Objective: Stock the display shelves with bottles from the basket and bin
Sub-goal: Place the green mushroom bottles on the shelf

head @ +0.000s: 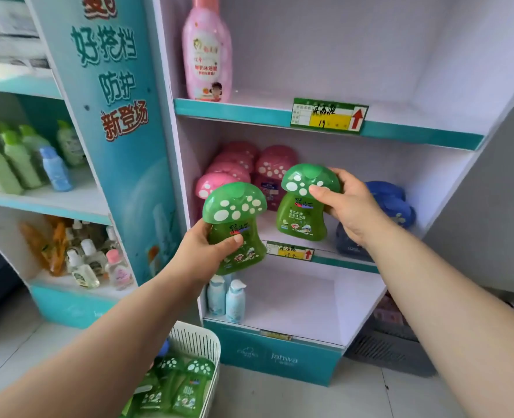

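Display shelves (424, 137), centre and right of the frame: three white tiers with teal front edges. Side stand (77, 203), left: small green, blue and clear bottles, not my concern. Dark bin (391, 351), lower right, contents too blurred to tell. White basket (201, 342), bottom centre, with more green mushroom bottles (186, 384) lying in it. Tall pink bottle (206, 49), top tier, alone at the left end. Pink mushroom bottles (275, 164), middle tier, packed in rows at the left; blue mushroom bottle (391, 200) at the right of that tier. Second green bottle (298, 218), upright in the gap between pink and blue, its base at or just above the middle tier, my right hand (355, 209) curled round its cap, thumb across the front. First green bottle (234, 212), in front of the middle tier's edge, my left hand (201, 254) wrapped round its body, thumb on the label. Small price tag (290, 251), just right of that bottle. Risks, as I judge them: a careless set-down could nudge the pink row over; lifting the left bottle in could clip the edge or knock the tag loose.
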Demonstrator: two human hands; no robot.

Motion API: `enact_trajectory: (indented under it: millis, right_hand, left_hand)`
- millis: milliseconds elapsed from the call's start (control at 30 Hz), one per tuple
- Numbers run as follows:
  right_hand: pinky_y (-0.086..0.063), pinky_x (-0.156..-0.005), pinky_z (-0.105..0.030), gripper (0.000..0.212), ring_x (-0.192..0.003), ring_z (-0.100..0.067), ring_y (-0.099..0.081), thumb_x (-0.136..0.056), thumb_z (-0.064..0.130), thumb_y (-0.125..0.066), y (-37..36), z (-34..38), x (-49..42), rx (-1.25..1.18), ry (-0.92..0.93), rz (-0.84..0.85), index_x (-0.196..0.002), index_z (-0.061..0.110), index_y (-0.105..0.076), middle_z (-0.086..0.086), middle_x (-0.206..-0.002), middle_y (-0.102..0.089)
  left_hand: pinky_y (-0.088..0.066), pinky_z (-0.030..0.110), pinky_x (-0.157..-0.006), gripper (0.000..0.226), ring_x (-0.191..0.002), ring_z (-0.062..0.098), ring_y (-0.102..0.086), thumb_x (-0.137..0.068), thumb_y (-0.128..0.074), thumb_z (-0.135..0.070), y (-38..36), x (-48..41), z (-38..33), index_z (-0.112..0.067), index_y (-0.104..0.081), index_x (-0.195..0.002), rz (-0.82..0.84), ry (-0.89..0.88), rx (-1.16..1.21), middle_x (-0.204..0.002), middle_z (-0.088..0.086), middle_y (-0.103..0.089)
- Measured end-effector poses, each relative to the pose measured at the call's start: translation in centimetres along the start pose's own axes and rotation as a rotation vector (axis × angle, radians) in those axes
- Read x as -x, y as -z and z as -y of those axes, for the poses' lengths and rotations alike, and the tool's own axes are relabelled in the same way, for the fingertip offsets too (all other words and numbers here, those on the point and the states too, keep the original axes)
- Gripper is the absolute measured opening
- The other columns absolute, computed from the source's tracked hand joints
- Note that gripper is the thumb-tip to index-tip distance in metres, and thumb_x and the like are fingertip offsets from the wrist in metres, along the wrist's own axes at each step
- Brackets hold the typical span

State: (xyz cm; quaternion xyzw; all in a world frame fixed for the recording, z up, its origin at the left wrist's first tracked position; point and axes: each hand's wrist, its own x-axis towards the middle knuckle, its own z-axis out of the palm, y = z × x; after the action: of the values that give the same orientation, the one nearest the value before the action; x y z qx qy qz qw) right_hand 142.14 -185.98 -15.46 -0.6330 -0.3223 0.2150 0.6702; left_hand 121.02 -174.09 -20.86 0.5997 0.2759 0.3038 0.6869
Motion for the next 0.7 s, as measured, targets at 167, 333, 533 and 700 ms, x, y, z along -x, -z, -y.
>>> enact_trajectory:
  millis: [167,333,533,700]
  right_hand:
    - [-0.051,-0.089,-0.038,0.034,-0.094,-0.021,-0.063,-0.083,0.000,-0.066,0.1,-2.2,-1.7,-0.013,-0.069,0.027,-0.107,0.021,-0.057,-0.001,-0.099,-0.066]
    - [-0.051,-0.089,-0.035,0.037,-0.098,-0.022,-0.062,-0.085,-0.001,-0.063,0.5,-4.2,-1.8,-0.067,-0.128,0.032,-0.116,0.018,-0.055,-0.003,-0.100,-0.065]
    - [-0.046,-0.092,-0.031,0.068,-0.102,-0.015,-0.055,-0.071,0.023,-0.081,1.4,-3.4,-2.0,0.710,0.050,0.015,-0.130,0.031,-0.048,0.007,-0.115,-0.055]
    - [-0.047,-0.083,-0.029,0.062,-0.093,-0.015,-0.056,-0.069,0.018,-0.083,0.5,-3.1,-1.7,0.784,0.102,0.008,-0.121,0.025,-0.051,0.006,-0.105,-0.059]
  left_hand:
    - [-0.053,0.029,-0.076,0.039,-0.095,0.021,-0.067,-0.082,-0.067,0.000,0.3,-0.5,0.7,-0.011,-0.056,-0.119,-0.006,0.012,-0.012,-0.107,0.006,-0.069]
    - [-0.054,0.036,-0.082,0.041,-0.098,0.022,-0.066,-0.082,-0.068,-0.003,0.7,-1.1,1.5,-0.012,-0.056,-0.120,-0.006,0.037,-0.023,-0.108,0.005,-0.068]
    - [-0.053,0.034,-0.079,0.034,-0.097,0.022,-0.066,-0.082,-0.068,-0.004,0.7,-1.6,2.5,-0.018,-0.058,-0.110,0.010,0.056,-0.011,-0.107,0.004,-0.069]
    - [-0.053,0.041,-0.086,0.033,-0.099,0.025,-0.066,-0.082,-0.068,-0.003,0.2,-1.7,3.0,-0.020,-0.058,-0.108,0.014,0.065,-0.009,-0.108,0.005,-0.069]
